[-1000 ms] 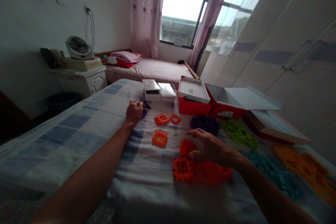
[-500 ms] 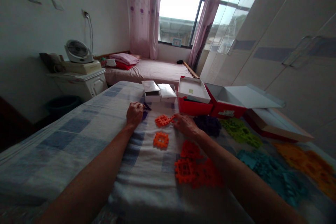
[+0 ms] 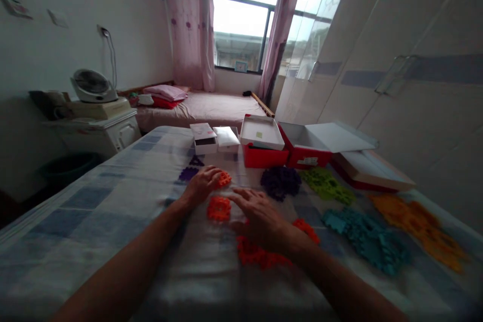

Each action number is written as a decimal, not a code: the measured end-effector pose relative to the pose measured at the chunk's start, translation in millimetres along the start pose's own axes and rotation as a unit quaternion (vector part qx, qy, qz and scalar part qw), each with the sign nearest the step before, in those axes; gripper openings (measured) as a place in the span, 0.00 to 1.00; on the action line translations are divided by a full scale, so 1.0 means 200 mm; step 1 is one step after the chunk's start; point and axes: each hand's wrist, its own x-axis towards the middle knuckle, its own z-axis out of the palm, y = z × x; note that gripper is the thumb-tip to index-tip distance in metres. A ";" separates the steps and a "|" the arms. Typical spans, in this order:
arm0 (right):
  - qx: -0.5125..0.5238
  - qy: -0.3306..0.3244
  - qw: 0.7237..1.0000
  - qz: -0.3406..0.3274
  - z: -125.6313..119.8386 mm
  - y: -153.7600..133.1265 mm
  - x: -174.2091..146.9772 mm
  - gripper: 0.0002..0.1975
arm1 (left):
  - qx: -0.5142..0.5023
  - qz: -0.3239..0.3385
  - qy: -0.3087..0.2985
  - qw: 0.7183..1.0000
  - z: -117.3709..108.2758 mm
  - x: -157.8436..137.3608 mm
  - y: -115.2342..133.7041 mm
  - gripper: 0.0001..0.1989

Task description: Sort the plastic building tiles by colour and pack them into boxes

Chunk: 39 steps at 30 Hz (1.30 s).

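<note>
My left hand point(image 3: 203, 182) reaches in from the left, its fingers closed at the left side of an orange notched tile point(image 3: 225, 178) and covering part of it. My right hand point(image 3: 260, 214) is open, fingers spread, palm down over red-orange notched pieces point(image 3: 256, 254) that it partly hides. Between the hands lies another orange tile point(image 3: 219, 209) with an opening in its middle, near the right fingertips. Beyond my left hand lie a dark purple triangle frame point(image 3: 196, 161) and a purple tile point(image 3: 187, 174).
On the checked cloth point(image 3: 75, 211), piles of dark purple point(image 3: 281, 182), green point(image 3: 327, 184), teal point(image 3: 366, 239) and orange-yellow pieces point(image 3: 417, 226) spread rightward. Behind stand small white boxes point(image 3: 206, 147), red boxes point(image 3: 265, 157) and an open lid point(image 3: 341, 136). A bed point(image 3: 211, 105) lies farther back.
My left hand has left the purple pieces and moved right to the orange tile. My right hand has opened and drawn back toward me over the red-orange pieces. The view has turned slightly right.
</note>
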 end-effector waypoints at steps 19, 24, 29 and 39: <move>0.012 0.152 0.930 0.333 0.23 0.24 -0.59 0.35 | -0.093 -0.008 -0.176 0.980 0.10 -0.18 0.45 0.24; 0.064 0.151 0.938 0.304 0.25 0.20 -0.55 0.37 | -0.071 0.029 -0.182 0.980 0.06 -0.23 0.46 0.23; 0.078 0.149 0.931 0.325 0.23 0.15 -0.52 0.38 | 0.010 -0.005 -0.123 0.992 0.05 -0.28 0.30 0.24; 0.088 0.159 0.929 0.324 0.22 0.12 -0.46 0.38 | -0.013 0.054 -0.130 0.990 0.14 -0.28 0.34 0.22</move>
